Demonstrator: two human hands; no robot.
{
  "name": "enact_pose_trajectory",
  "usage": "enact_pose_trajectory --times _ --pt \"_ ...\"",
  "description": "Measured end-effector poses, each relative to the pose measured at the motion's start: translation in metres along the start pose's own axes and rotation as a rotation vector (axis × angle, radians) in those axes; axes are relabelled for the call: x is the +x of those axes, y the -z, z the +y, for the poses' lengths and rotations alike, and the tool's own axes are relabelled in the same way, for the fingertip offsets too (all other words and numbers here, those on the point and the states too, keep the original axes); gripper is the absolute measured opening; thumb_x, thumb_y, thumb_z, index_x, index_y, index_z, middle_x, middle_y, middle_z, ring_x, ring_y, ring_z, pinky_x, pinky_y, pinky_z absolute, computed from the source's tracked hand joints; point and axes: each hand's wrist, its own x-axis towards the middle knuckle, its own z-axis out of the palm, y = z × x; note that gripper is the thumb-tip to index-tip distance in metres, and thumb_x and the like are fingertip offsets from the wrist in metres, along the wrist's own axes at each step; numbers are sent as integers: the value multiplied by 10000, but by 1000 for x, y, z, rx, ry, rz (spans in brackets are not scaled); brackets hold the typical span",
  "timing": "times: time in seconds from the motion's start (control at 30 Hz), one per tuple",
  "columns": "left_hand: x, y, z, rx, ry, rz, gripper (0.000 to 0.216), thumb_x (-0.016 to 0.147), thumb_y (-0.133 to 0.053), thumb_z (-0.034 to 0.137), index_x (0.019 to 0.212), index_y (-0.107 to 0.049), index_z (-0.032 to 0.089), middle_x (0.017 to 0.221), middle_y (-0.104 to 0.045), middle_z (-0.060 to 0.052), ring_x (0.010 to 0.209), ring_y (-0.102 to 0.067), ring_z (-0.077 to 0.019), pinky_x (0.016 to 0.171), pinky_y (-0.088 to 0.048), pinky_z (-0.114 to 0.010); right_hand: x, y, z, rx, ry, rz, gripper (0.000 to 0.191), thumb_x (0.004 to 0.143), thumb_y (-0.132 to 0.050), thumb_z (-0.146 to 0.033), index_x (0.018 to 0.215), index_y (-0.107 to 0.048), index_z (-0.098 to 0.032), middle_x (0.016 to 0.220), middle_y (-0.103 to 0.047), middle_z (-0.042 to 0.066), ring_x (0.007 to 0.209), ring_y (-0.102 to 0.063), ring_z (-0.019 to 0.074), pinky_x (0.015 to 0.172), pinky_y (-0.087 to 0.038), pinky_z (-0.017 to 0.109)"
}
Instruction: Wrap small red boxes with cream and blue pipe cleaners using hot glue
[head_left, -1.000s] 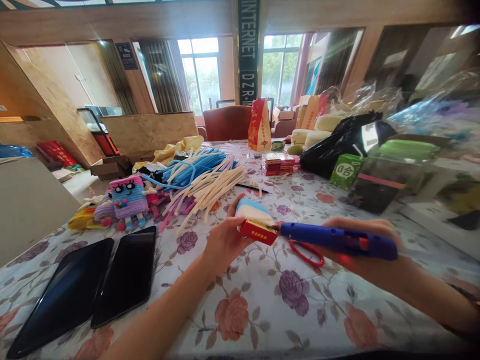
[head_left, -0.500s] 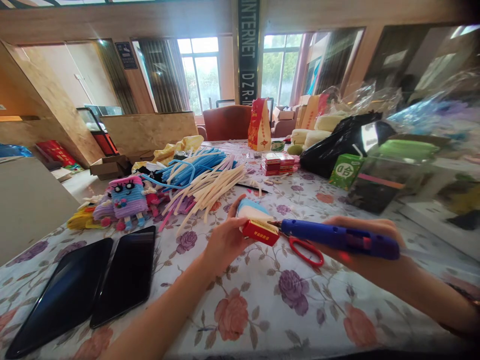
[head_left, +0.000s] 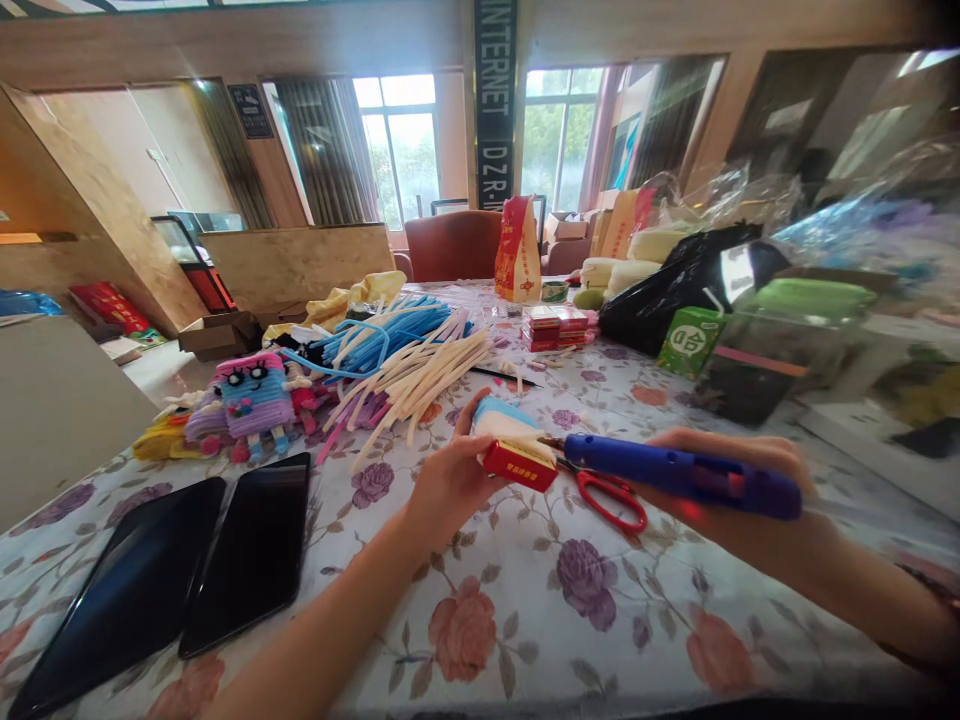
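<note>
My left hand (head_left: 455,470) is closed round a small red box (head_left: 520,465) with yellow print; pale blue and cream material (head_left: 504,415) shows along the box's far side. In my right hand (head_left: 739,455) is a blue glue gun (head_left: 675,475), gripped with its nozzle pointing left. The nozzle tip is at the box's right end, by the cream part; whether it touches I cannot tell. A red light glows under the gun. Red-handled scissors (head_left: 613,503) lie on the flowered tablecloth (head_left: 525,620) just below the gun, their blades partly hidden.
Blue and cream fuzzy stems (head_left: 420,375) are heaped beyond my left hand, beside a knitted-looking doll (head_left: 256,395). Two black tablets (head_left: 251,550) lie at left. Stacked red boxes (head_left: 555,328) stand farther back. At right are a green drink carton (head_left: 690,342), a black bag (head_left: 675,290) and a lidded tub (head_left: 765,350).
Very little differs. The red box and the glue gun have shifted slightly, with the nozzle staying at the box's right end. Both hands keep their hold.
</note>
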Motion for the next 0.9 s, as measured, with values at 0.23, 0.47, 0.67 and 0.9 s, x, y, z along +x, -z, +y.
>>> enact_pose_trajectory --times 0.23,0.47,0.67,0.9 --pt "0 -2 0 -35 -8 16 636 718 -584 168 1333 -432 223 986 -668 -64 904 -623 -208 845 -445 -335 0 4 3 14 34 -7 196 663 -718 -379 763 -666 -218 541 -613 -27 426 -541 108 421 -431 208" --pt "1 1 0 -38 -13 63 607 723 -587 171 1313 -452 225 943 -669 -49 895 -623 -203 856 -448 -346 3 7 -2 28 -40 44 277 648 -684 -496 645 -637 -223 449 -497 -26 368 -444 117 362 -383 253" --pt "1 2 0 10 -16 47 592 734 -582 186 1312 -452 207 966 -671 -71 913 -623 -231 847 -442 -361 3 7 -7 58 -60 33 245 652 -682 -458 636 -638 -218 449 -497 -18 377 -435 117 365 -377 251" --pt "2 3 -2 7 -19 55 614 721 -616 179 1309 -453 245 952 -661 -56 910 -615 -228 820 -451 -352 3 4 -2 49 18 78 220 651 -712 -412 659 -654 -200 438 -501 -41 352 -427 86 341 -371 204"
